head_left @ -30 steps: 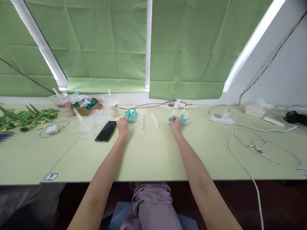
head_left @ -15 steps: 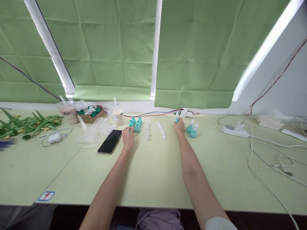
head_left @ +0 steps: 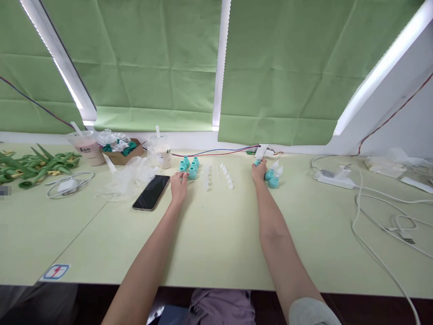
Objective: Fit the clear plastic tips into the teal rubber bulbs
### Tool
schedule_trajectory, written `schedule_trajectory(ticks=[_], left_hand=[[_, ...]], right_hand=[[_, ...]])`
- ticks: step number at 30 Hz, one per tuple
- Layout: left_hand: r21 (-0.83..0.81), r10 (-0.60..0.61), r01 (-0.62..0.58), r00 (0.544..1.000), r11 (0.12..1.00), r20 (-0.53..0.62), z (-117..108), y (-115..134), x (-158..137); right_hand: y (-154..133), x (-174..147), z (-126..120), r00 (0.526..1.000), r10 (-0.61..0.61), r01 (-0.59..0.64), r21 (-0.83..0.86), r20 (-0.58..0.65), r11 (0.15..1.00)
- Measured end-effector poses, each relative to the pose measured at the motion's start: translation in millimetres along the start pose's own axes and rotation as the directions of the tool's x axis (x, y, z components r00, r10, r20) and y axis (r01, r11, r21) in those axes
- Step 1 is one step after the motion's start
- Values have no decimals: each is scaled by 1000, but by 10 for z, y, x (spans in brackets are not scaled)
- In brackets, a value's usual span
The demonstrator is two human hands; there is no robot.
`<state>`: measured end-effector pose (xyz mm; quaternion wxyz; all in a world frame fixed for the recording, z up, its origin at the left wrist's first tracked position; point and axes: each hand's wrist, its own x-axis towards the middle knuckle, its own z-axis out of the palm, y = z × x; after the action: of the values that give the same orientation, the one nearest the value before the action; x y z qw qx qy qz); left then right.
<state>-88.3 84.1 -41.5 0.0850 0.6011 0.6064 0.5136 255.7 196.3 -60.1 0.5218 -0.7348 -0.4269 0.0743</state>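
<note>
My left hand (head_left: pixel 178 186) has its fingers closed at the front left of a small group of open-necked teal squeeze bottles (head_left: pixel 192 173), gripping the nearest left one, which is partly hidden. My right hand (head_left: pixel 259 171) is wrapped around another teal squeeze bottle (head_left: pixel 257 162); its white tip does not show clearly now. Just right of that hand stand two teal bottles with white pointed nozzle caps (head_left: pixel 274 180). Between my hands lie a slanting row of white nozzle caps (head_left: pixel 228 177), a row of clear caps (head_left: pixel 207 178) and some tiny pale pieces (head_left: pixel 218 174).
A phone (head_left: pixel 151 193) lies left of my left hand, beside crumpled plastic bags (head_left: pixel 131 174). Farther back are two drink cups (head_left: pixel 162 155) and a cardboard box (head_left: pixel 126 158). Green plant-like pieces (head_left: pixel 43 164) lie far left. A power strip (head_left: pixel 334 180) and white cables spread at right.
My right hand has shifted slightly toward the two capped bottles, and the white tip of its bottle has gone from sight. My left hand stays at the bottle group. The camera view has shifted a little.
</note>
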Motion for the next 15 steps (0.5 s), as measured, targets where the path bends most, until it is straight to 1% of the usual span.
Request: schedule_trajectory(ticks=[3,5,7,9,11,12,14,15], left_hand=[[-9,-2,2,1000,1000,5,1,3,-1],[-15,-6,6,1000,1000,3,0,5,-1],[-18,-6,6,1000,1000,1,-1,4,1],[-15,-4,4,1000,1000,0,-1,0,3],[-12,1,-1,1000,1000,-2,2,-8,6],[-12,4,-4,1000,1000,-3,4,-14,8],[-12,12,-13,1000,1000,-3,9,-25,11],[-11,17,-17,1000,1000,-4,11,-29,12]], right_hand=[[20,6,16,1000,2,-2,35,17,999],[15,-12,20,999,-31,30,64,17,998],[-28,-63,14,995,-101,101,79,-10,992],[-130,-149,-14,978,-198,202,74,-61,977],[-291,-252,-89,940,-318,327,62,-122,943],[-387,-301,-153,908,-392,403,47,-151,914],[-572,-375,-344,819,-544,549,-26,-182,835],[-644,-398,-469,782,-597,593,-80,-182,801]])
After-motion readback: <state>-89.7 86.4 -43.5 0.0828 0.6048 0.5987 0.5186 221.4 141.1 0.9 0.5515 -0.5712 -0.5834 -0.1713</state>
